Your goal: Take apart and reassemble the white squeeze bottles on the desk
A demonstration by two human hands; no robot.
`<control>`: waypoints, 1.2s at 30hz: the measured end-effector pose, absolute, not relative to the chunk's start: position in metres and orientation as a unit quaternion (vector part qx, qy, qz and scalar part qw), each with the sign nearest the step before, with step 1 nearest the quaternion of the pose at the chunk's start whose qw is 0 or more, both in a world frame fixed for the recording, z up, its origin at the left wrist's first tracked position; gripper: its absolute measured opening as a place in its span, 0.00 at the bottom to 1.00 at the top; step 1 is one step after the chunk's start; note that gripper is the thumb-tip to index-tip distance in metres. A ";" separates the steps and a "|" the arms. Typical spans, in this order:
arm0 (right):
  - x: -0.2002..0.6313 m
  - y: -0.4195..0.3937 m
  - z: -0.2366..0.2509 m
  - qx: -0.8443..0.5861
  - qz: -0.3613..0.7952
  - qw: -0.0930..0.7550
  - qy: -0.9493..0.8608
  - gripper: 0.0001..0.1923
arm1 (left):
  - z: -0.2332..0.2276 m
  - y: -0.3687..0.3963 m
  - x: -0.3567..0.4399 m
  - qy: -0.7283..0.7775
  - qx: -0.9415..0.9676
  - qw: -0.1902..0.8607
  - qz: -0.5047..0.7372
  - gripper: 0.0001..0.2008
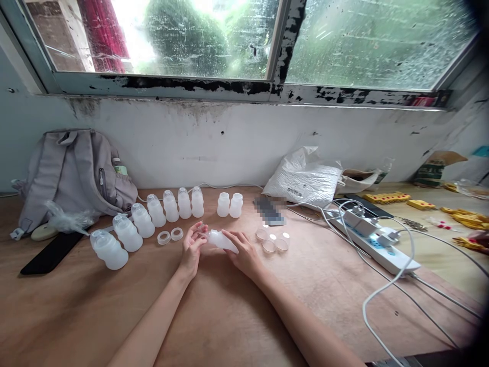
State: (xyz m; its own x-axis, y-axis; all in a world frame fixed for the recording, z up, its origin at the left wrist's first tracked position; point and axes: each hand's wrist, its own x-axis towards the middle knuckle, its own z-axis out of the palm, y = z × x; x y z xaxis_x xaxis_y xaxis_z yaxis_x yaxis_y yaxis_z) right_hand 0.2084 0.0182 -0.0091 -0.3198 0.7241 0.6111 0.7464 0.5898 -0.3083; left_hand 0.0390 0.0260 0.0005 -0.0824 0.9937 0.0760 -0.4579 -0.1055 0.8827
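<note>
My right hand [242, 252] is closed around a frosted white baby bottle [219, 239], which lies tilted on its side just above the table with its neck to the left. At that neck the fingers of my left hand [194, 247] are pinched together on something small and clear, too small to make out. Two white rings [170, 235] lie flat to the left of my left hand. Right of my right hand are several clear round caps [273, 243]. Behind my hands stand two upright bottles [229, 205] without caps.
Several capped bottles [153, 211] curve along the left. A black phone [53, 253] and a grey backpack [76, 173] sit beyond them. A silvery bag [303, 178] leans at the wall. On the right are a power strip [382, 250] with loose cables and yellow parts [462, 216].
</note>
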 end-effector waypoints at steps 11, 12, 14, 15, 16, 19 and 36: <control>0.209 0.018 -0.009 -0.455 -0.010 0.374 -0.808 0.29 | -0.002 0.025 0.041 0.394 0.383 0.551 0.628 0.22; 0.208 0.017 -0.008 -0.453 -0.006 0.376 -0.808 0.29 | -0.002 0.025 0.042 0.406 0.384 0.553 0.618 0.23; 0.207 0.015 -0.005 -0.449 0.022 0.386 -0.806 0.28 | -0.002 0.025 0.042 0.409 0.390 0.561 0.605 0.25; 0.207 0.014 -0.002 -0.448 0.055 0.393 -0.801 0.28 | 0.000 0.024 0.041 0.397 0.393 0.568 0.604 0.26; 0.206 0.012 0.000 -0.446 0.103 0.403 -0.792 0.27 | 0.002 0.023 0.040 0.380 0.395 0.578 0.605 0.26; 0.204 0.009 0.006 -0.434 0.297 0.419 -0.740 0.22 | 0.011 0.021 0.037 0.318 0.396 0.623 0.595 0.25; 0.174 -0.017 0.002 -0.411 0.209 0.393 -0.795 0.25 | 0.006 0.000 0.061 0.399 0.211 0.607 0.654 0.19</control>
